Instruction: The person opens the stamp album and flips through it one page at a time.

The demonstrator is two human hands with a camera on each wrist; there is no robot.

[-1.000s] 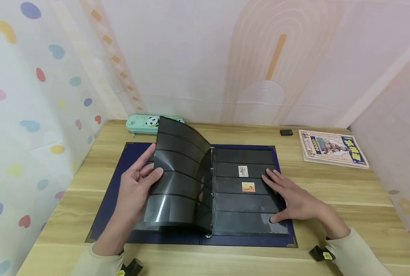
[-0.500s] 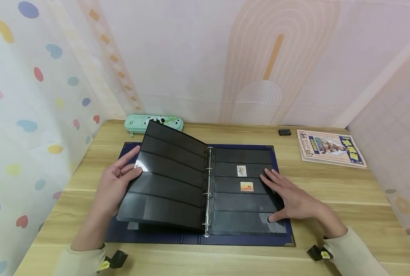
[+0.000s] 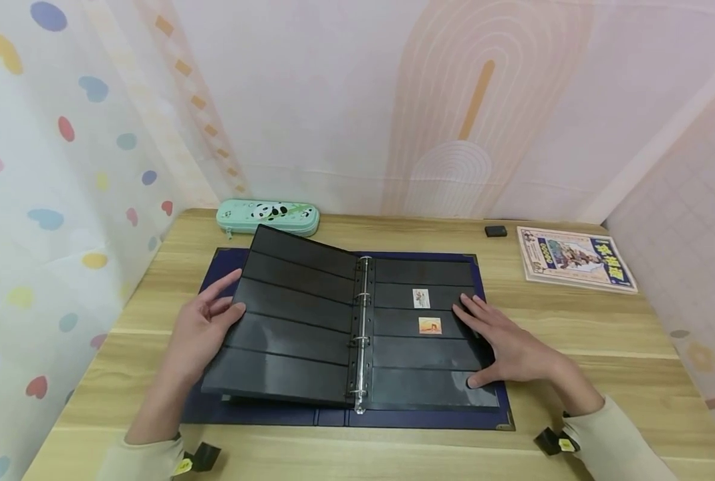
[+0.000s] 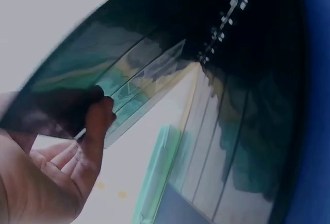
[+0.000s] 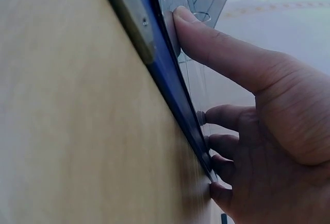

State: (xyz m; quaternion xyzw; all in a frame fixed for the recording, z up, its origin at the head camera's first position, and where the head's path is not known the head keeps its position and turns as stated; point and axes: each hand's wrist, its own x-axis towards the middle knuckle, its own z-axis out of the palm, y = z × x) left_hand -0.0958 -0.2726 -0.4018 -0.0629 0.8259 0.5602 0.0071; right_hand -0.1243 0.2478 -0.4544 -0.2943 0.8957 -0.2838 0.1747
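Observation:
A dark blue stamp album [image 3: 430, 419] with metal rings lies spread out on the wooden table. Its left black pocket page [image 3: 291, 321] slants above the left cover, its outer edge raised. My left hand [image 3: 198, 334] pinches that edge between thumb and fingers, also seen in the left wrist view, where the page [image 4: 62, 74] curves over the hand [image 4: 67, 177]. On the right page [image 3: 430, 351] are a whitish stamp [image 3: 421, 298] and an orange-yellow stamp [image 3: 430, 326]. My right hand [image 3: 516, 347] rests its spread fingertips on that page's right side; its thumb [image 5: 216, 46] presses near the lower edge.
Behind the album's left side lies a mint pencil case [image 3: 267, 217] with a panda print. A small black object [image 3: 496, 231] and a colourful booklet [image 3: 577, 259] lie at the back right of the table [image 3: 604, 347]. Patterned cloth [image 3: 333, 100] hangs behind.
My left hand has moved left and down with the page, which has swung from near upright toward the left cover. The right hand has stayed on the right page.

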